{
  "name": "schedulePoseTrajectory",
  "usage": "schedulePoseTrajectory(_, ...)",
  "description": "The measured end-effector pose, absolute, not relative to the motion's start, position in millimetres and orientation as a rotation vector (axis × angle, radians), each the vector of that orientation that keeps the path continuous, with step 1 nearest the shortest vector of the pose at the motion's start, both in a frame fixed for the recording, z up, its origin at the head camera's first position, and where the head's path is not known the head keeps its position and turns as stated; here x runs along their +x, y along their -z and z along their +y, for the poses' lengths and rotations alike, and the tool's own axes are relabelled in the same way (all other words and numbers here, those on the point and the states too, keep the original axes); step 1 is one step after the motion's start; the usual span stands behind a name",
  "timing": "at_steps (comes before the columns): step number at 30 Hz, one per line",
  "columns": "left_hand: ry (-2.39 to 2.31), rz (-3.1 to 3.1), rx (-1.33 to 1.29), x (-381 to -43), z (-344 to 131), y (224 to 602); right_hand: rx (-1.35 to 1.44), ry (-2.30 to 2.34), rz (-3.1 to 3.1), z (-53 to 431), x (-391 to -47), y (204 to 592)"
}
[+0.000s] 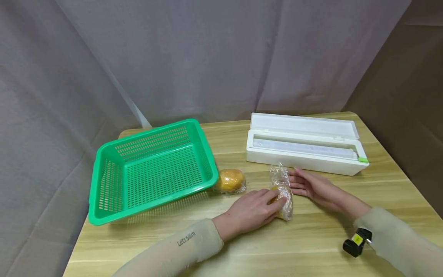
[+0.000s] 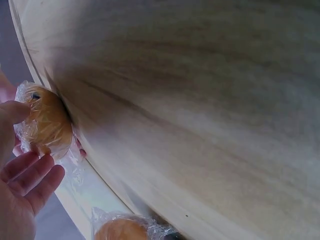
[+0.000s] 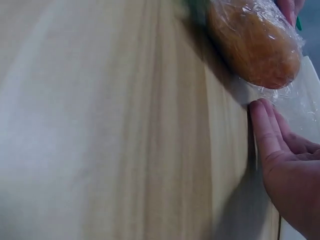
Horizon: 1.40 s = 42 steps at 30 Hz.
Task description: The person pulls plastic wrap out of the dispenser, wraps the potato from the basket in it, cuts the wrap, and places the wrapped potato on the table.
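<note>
An oval yellow-orange food item (image 1: 275,192), perhaps a bread roll or a fruit, lies wrapped in clear cling film on the table. My left hand (image 1: 252,211) holds it from the left, thumb and fingers about its sides. In the left wrist view the wrapped item (image 2: 50,122) sits between the thumb and fingers of that hand (image 2: 25,185). My right hand (image 1: 316,188) is at its right, fingers fairly straight beside the loose film (image 1: 278,173). The right wrist view shows this hand (image 3: 290,155) by the film under the item (image 3: 255,42).
Left of the hands stands a green plastic basket (image 1: 152,204) with slotted walls. A second wrapped yellow-orange item (image 1: 230,180) lies against its right corner. Behind the right hand is a white cling film box (image 1: 304,161), lid (image 1: 304,125) up, roll (image 1: 304,148) inside. Curtains surround the wooden table (image 1: 277,254).
</note>
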State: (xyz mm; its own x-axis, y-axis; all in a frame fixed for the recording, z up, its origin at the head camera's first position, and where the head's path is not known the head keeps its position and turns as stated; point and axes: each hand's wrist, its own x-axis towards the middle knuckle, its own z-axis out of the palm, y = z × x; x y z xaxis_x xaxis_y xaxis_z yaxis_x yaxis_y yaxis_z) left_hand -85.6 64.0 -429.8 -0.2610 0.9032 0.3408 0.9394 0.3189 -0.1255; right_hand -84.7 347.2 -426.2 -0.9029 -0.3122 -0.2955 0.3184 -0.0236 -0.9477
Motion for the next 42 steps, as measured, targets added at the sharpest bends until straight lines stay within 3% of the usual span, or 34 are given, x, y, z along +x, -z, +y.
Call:
schedulePoseTrajectory(14, 0.072, -2.242, -1.652, -86.7, 62.9, 428.4, -0.126, 1.871, 2.02, 341.0, -94.4, 425.9)
schedulePoseTrajectory(28, 0.053, -2.22, -1.644, -89.8, 65.6, 432.9, -0.192, 2.037, 1.826, 331.9, -92.1, 426.8)
schedulePoseTrajectory(42, 0.074, -2.238, -1.605, -91.7, 64.6, 434.6, -0.466, 1.962, 1.803, 328.8, -89.1, 409.2)
